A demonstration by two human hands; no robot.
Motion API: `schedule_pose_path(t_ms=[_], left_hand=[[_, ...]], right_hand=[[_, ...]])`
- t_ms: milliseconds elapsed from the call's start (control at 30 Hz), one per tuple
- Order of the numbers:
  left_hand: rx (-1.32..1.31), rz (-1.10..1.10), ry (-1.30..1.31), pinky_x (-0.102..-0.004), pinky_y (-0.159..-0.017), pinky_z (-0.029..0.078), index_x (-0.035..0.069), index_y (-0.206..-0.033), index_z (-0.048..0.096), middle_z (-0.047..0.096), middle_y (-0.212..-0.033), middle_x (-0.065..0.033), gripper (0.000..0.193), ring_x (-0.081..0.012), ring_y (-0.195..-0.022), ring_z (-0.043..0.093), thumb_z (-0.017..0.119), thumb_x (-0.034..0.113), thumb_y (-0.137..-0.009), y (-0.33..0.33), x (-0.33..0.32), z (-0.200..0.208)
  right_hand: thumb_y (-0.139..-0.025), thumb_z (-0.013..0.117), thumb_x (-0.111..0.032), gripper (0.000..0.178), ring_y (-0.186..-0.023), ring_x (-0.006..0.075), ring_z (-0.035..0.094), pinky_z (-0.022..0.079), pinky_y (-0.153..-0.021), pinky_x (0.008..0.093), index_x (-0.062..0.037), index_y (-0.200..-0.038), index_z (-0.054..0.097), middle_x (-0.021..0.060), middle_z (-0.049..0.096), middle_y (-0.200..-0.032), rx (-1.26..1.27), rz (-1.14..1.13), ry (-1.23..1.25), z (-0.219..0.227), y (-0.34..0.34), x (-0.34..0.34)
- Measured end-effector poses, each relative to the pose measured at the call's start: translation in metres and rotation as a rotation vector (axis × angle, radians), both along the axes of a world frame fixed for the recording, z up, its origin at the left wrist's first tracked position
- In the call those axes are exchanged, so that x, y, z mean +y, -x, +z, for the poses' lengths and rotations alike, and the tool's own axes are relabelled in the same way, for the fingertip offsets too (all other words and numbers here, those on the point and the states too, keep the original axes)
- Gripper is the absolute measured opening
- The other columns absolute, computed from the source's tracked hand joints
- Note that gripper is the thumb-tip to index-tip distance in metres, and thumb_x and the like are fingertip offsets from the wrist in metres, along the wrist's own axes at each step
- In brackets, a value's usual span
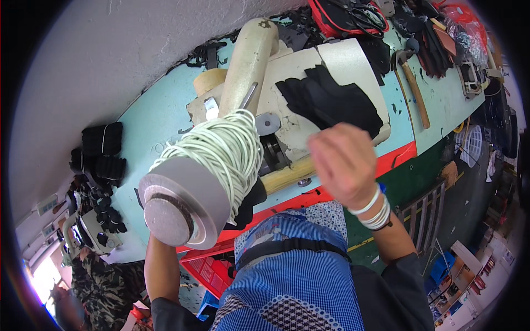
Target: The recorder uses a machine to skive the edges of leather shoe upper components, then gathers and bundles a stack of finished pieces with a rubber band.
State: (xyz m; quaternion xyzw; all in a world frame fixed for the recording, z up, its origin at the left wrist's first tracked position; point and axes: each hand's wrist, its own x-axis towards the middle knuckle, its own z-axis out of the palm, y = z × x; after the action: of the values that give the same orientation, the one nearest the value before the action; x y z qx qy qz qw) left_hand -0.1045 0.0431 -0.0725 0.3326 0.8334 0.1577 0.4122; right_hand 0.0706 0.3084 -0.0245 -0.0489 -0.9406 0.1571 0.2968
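Clearly, the blurred right grip (346,164) hovers near black cloth (331,99).

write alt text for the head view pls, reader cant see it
A person's right hand, blurred and wearing white wrist bands, is raised near black fabric on a pale board. To its left, a machine arm wrapped in pale cord ends in a round grey wheel; the left hand is hidden. A hammer lies on the turquoise table at right.
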Motion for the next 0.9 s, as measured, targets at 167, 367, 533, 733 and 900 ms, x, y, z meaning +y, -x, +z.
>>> schedule_pose_path(t_ms=[167,367,533,733,900], left_hand=[[-0.061,-0.001,0.0,-0.0325,-0.094,0.038,0.004,-0.114,0.058,0.058,-0.114,-0.0091,0.035,-0.018,-0.105,0.053,0.062,0.029,-0.089,0.004,-0.014,-0.007],[-0.143,0.022,0.015,-0.0316,-0.091,0.04,0.004,-0.112,0.058,0.059,-0.112,-0.0094,0.034,-0.0172,-0.101,0.054,0.061,0.03,-0.09,0.002,-0.032,-0.014],[-0.203,0.025,0.003,-0.0308,-0.089,0.041,0.004,-0.111,0.058,0.06,-0.11,-0.0096,0.033,-0.0165,-0.099,0.055,0.06,0.03,-0.09,0.006,-0.034,-0.017],[-0.281,0.028,0.012,-0.0299,-0.086,0.043,0.003,-0.109,0.058,0.061,-0.107,-0.0099,0.033,-0.0157,-0.096,0.057,0.059,0.031,-0.091,0.008,-0.042,-0.022],[-0.355,0.05,0.027,-0.0291,-0.083,0.044,0.003,-0.108,0.058,0.061,-0.105,-0.0102,0.032,-0.015,-0.093,0.058,0.058,0.031,-0.091,-0.001,-0.049,-0.026]], right_hand=[[-0.064,0.071,0.002,0.025,-0.079,0.027,0.059,0.047,-0.069,0.0356,-0.0015,-0.088,0.065,0.0098,0.06,-0.082,-0.307,0.093,0.406,-0.009,0.027,-0.034],[-0.066,0.069,-0.002,0.022,-0.08,0.0265,0.059,0.047,-0.072,0.0396,0.0008,-0.087,0.063,0.0093,0.057,-0.083,0.028,-0.1,0.156,0.048,-0.015,0.011],[-0.066,0.073,0.001,0.026,-0.084,0.0298,0.059,0.047,-0.073,0.0372,-0.0002,-0.09,0.063,0.012,0.06,-0.091,-0.12,0.037,0.036,0.002,-0.01,0.0],[-0.068,0.072,-0.004,0.027,-0.081,0.0295,0.06,0.048,-0.071,0.0355,0.0019,-0.092,0.063,0.0136,0.061,-0.085,-0.291,0.045,0.468,-0.003,0.023,-0.042],[-0.072,0.068,-0.001,0.015,-0.07,0.0301,0.059,0.05,-0.066,0.0373,0.0006,-0.087,0.064,0.0096,0.059,-0.073,0.036,-0.094,0.322,0.054,-0.018,0.001]])
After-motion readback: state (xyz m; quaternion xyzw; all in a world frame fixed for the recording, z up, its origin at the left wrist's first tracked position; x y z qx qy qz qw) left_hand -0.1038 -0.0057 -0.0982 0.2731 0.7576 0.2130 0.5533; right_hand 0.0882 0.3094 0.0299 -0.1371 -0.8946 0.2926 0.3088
